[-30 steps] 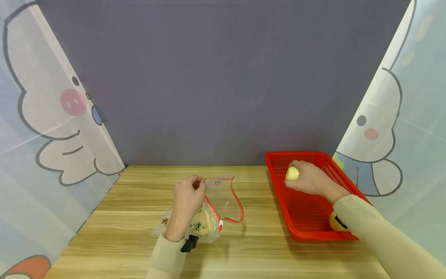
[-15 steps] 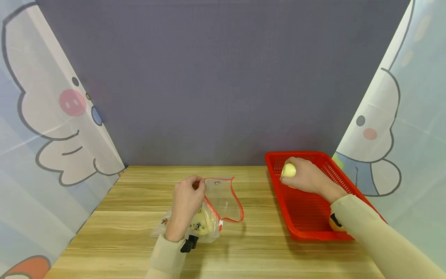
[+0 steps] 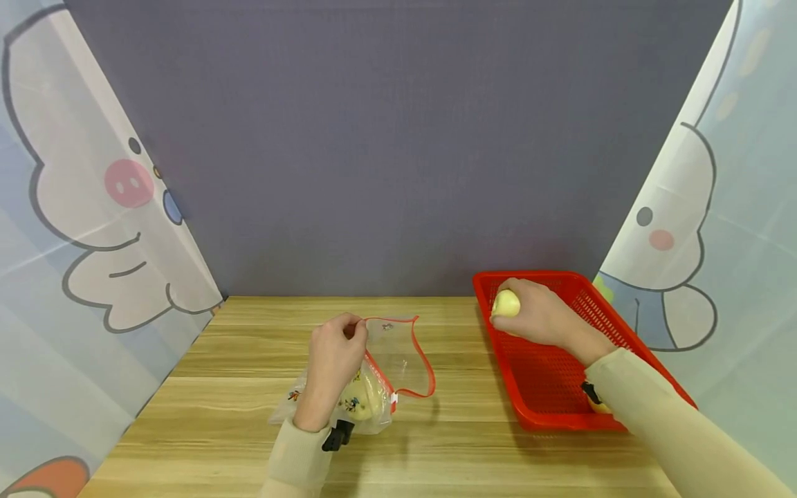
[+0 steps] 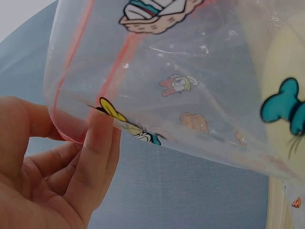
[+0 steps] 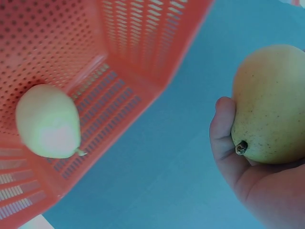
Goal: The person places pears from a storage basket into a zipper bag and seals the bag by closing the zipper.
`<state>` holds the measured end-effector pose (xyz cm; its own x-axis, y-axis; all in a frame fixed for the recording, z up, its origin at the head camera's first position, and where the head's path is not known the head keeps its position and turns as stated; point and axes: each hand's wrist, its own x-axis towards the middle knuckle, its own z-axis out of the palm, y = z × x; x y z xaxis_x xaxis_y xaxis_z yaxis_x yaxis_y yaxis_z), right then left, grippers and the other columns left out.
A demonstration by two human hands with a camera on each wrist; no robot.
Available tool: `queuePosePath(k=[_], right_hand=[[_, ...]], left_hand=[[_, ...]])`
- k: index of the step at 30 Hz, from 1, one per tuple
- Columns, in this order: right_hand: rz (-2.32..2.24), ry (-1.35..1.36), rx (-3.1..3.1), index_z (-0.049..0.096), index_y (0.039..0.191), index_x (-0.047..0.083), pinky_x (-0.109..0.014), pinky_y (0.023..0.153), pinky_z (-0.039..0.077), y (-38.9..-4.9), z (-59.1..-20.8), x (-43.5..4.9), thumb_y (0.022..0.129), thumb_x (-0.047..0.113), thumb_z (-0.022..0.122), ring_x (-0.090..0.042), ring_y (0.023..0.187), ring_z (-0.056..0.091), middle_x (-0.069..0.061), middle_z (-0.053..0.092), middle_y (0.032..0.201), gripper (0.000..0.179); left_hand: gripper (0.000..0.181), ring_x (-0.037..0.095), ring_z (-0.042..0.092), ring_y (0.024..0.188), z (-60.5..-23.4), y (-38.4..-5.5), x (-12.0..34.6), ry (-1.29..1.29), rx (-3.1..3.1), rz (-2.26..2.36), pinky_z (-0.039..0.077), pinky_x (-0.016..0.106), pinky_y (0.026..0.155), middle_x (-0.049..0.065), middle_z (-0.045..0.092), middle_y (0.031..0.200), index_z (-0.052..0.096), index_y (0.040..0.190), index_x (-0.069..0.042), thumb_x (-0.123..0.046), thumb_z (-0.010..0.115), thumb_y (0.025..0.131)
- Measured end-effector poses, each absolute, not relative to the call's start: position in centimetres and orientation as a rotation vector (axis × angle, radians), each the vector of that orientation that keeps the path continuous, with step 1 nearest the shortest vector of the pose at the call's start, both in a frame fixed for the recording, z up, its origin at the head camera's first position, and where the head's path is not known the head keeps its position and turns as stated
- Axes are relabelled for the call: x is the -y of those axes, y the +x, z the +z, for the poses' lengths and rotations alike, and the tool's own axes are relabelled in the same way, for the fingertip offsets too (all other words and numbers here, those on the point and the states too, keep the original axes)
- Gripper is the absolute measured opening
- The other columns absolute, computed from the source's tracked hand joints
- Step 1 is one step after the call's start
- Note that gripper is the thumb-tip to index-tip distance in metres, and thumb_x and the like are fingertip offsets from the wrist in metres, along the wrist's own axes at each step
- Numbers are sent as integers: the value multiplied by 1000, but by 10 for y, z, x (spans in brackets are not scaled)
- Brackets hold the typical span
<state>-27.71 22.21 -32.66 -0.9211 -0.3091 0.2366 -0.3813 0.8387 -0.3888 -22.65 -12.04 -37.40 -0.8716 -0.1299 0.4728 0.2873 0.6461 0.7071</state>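
My left hand (image 3: 333, 360) pinches the red-edged rim of a clear zip bag (image 3: 403, 363) printed with cartoon figures. The bag lies on the wooden table with its mouth held apart, and pale yellow fruit (image 3: 361, 400) shows through its side. In the left wrist view, thumb and fingers meet at the red edge. Over the left side of a red plastic basket (image 3: 526, 408), my right hand (image 3: 540, 315) grips a yellow pear (image 5: 271, 105), its stem showing in the right wrist view. Another pear (image 5: 47, 121) sits in the basket, mostly behind the right sleeve in the head view.
The wooden table (image 3: 448, 456) extends between bag and basket. A grey cloth wall (image 3: 398, 152) stands behind it, with cartoon-printed curtains (image 3: 735, 228) at both sides. The basket's raised rim lies beneath the right hand and forearm.
My right hand has moved slightly left over the basket with the pear in its grip. The left hand and the bag have stayed in place.
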Motion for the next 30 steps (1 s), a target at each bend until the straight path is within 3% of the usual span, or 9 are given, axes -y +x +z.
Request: queuePosePath(k=[30], right_hand=[[803,650,2784,62,105,16,-34,63,49,-260,-316,-176,79,28,73,-17,75,54,4,59,88,31]], left_hand=[[16,11,55,56,-374,-227,121,-129,2379,-1143,49,33,56,2,67,71,77,92,-4,-10,63,96]])
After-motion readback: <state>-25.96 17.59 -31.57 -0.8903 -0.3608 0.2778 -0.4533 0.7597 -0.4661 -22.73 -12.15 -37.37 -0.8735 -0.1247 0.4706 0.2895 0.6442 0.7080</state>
